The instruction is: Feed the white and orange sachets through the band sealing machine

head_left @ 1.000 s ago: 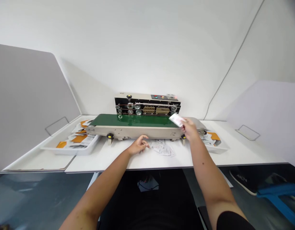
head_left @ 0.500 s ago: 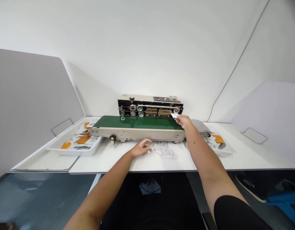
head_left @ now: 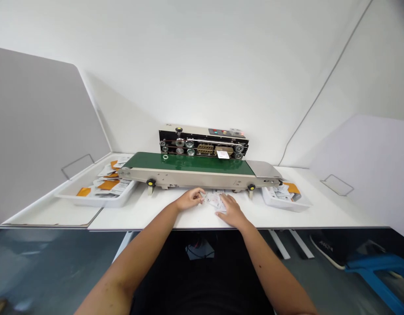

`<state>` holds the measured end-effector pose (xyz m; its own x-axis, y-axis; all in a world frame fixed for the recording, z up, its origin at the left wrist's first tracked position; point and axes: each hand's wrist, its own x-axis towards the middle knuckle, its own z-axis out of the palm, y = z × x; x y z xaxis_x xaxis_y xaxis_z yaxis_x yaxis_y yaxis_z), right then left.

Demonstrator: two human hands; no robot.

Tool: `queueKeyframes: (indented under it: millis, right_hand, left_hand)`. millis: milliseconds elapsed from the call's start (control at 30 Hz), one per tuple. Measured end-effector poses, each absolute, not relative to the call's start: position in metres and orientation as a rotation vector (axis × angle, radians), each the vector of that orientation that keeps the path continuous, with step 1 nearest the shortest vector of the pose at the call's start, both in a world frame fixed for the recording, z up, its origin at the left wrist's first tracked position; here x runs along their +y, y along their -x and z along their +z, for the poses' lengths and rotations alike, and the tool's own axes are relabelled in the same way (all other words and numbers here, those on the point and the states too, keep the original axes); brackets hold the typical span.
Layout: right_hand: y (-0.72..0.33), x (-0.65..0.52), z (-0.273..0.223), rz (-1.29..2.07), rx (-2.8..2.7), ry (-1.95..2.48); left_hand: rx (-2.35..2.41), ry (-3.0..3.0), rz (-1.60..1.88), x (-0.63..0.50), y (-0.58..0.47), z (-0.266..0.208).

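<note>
Several small white printed packets lie overlapped on the table below the conveyor's front side. My right hand rests over their right part, fingers spread and covering some of them. Just left of the pile is my left hand, its fingers loosely curved and apart, with the tips at the packets' edge. Above the green conveyor belt, a single white packet sits at the front of the band sealing machine, neither hand touching it.
A white tray of packets with orange pieces stands at the left end of the conveyor. Another tray with similar contents is at the right end. Grey panels with wire handles flank the table, and a blue stool stands lower right.
My right hand has let go of a packet at the machine and come down to the pile. That packet has moved left along the machine. My left hand stays beside the pile.
</note>
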<state>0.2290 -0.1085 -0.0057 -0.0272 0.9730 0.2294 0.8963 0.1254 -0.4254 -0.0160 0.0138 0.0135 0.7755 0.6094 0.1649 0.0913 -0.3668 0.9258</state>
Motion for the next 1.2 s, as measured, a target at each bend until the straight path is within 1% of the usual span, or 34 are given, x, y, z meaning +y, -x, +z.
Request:
queueKeyframes:
  millis: [133,233,367,533,700,933,1100,1200]
  right_hand:
    - [-0.22,-0.102,-0.011,0.195,-1.964,1.877]
    - [-0.207,-0.092,-0.006,0.143,-1.968,1.851]
    - [-0.189,-0.08,-0.005,0.081,-1.977,1.809]
    - [-0.183,-0.076,-0.014,0.016,-1.912,1.645]
    - [-0.188,-0.08,-0.017,0.17,-1.933,1.435]
    - [-0.189,-0.084,-0.01,0.375,-1.856,1.396]
    - [-0.194,-0.09,0.013,0.431,-1.882,1.405]
    - [-0.205,-0.09,0.037,0.55,-1.97,1.425]
  left_hand:
    - [0.557,-2.223,0.748,0.011,0.014,0.013]
    - [0.489,-2.383,0.766,0.009,0.012,0.013]
    - [0.524,-2.346,0.801,0.01,0.011,0.014]
    - [0.582,-2.284,0.785,0.012,0.01,0.012]
    - [0.613,-2.112,0.783,0.015,0.008,0.008]
    - [0.636,-1.862,0.755,0.025,0.009,0.002]
    - [0.538,-1.666,0.702,0.018,0.011,0.008]
    - [0.475,-1.645,0.644,0.011,0.012,0.014]
